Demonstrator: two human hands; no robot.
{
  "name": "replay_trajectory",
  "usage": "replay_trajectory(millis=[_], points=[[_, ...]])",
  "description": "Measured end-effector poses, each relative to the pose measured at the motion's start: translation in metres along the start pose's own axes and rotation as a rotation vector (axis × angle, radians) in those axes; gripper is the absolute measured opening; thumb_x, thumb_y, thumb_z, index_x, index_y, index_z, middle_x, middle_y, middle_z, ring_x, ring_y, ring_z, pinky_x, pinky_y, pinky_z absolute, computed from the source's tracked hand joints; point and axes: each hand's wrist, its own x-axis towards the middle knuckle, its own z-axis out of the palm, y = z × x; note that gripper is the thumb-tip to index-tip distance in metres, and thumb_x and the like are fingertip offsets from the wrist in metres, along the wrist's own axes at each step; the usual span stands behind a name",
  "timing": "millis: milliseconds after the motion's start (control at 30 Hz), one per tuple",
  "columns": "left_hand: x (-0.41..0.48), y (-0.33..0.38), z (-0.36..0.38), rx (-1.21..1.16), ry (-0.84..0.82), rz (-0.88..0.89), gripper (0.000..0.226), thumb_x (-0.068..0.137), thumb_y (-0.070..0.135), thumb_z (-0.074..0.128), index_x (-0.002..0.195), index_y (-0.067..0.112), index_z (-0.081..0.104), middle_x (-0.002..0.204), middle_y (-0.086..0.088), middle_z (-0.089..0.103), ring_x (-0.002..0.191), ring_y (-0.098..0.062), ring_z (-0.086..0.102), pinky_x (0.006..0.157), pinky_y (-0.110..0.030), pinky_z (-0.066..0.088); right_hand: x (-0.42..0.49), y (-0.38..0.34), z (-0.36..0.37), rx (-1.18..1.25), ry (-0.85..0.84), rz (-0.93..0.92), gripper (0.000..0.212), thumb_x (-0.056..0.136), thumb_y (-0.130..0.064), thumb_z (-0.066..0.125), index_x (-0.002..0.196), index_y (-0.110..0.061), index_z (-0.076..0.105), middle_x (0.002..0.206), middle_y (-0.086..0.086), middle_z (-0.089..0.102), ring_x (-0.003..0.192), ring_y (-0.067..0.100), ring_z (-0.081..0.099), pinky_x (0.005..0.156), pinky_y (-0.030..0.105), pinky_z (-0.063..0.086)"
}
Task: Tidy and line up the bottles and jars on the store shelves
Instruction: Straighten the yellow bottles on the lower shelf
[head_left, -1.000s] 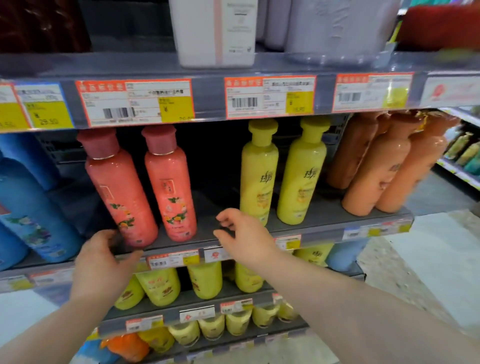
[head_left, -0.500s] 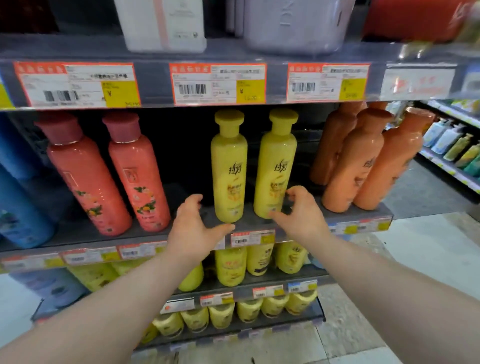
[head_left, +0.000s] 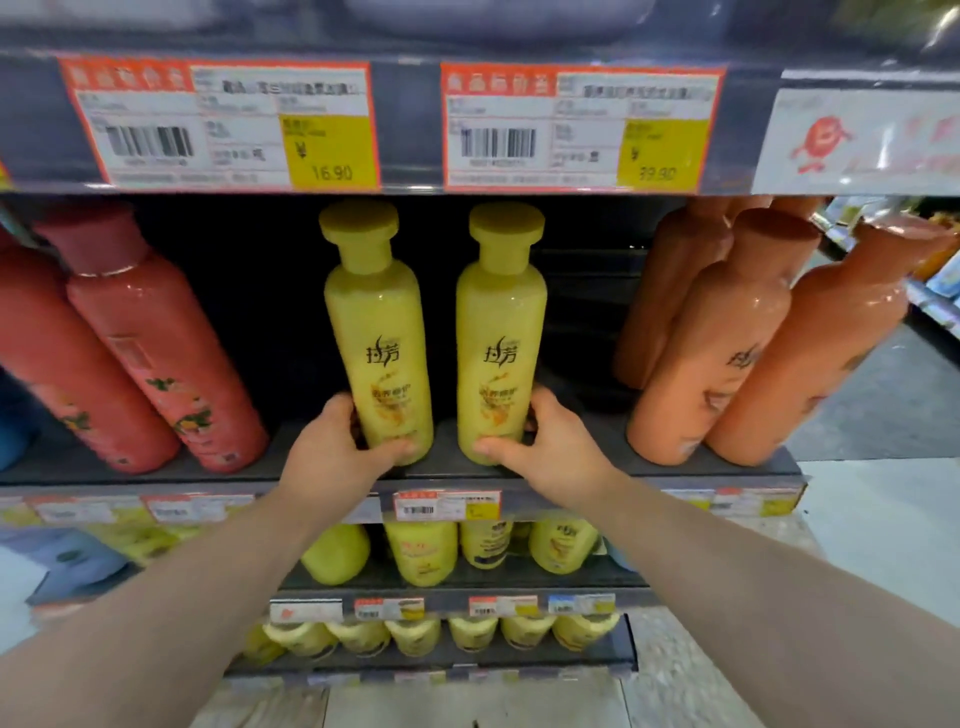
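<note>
Two tall yellow bottles stand upright side by side on the dark middle shelf (head_left: 613, 467). My left hand (head_left: 332, 452) grips the base of the left yellow bottle (head_left: 379, 332), thumb across its front. My right hand (head_left: 545, 447) grips the base of the right yellow bottle (head_left: 501, 332) in the same way. A small gap separates the two bottles.
Red-pink bottles (head_left: 156, 364) stand to the left, orange bottles (head_left: 727, 353) crowd together to the right. Price tags (head_left: 234, 124) line the shelf edge above. Lower shelves hold smaller yellow bottles (head_left: 426, 551). Tiled floor (head_left: 883, 519) lies at the right.
Both hands moved up from the shelf edge and closed round the bases of the two yellow bottles. The view came closer to the shelf.
</note>
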Motion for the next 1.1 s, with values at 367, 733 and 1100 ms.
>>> replay_trajectory(millis=[367,733,1100], points=[[0.0,0.006,0.0,0.038,-0.001,-0.044,0.054,0.072,0.027,0.078,0.115,0.014,0.05,0.102,0.003,0.06,0.094,-0.015,0.054,0.079,-0.03,0.041,0.0,0.002,0.0,0.051,0.008,-0.042,0.058,0.068,-0.036,0.077,0.116,-0.026,0.047,0.113,-0.001,0.062,0.104,0.015,0.058,0.092,0.036,0.049],[-0.018,0.01,0.006,0.039,0.162,0.03,0.052,0.071,0.023,0.079,0.113,0.016,0.048,0.101,0.005,0.056,0.093,-0.016,0.053,0.078,-0.032,0.043,-0.026,-0.001,-0.019,-0.196,0.058,-0.099,0.073,0.077,-0.039,0.071,0.137,-0.019,0.035,0.136,0.007,0.047,0.124,0.023,0.046,0.102,0.039,0.04],[-0.073,0.068,0.049,0.035,0.152,0.188,0.029,0.079,0.026,0.068,0.104,0.02,0.054,0.094,0.0,0.053,0.082,-0.017,0.052,0.068,-0.031,0.041,-0.087,0.014,-0.1,-0.277,0.237,0.005,0.047,0.082,-0.026,0.066,0.126,-0.022,0.05,0.118,0.005,0.059,0.106,0.021,0.057,0.081,0.026,0.043]])
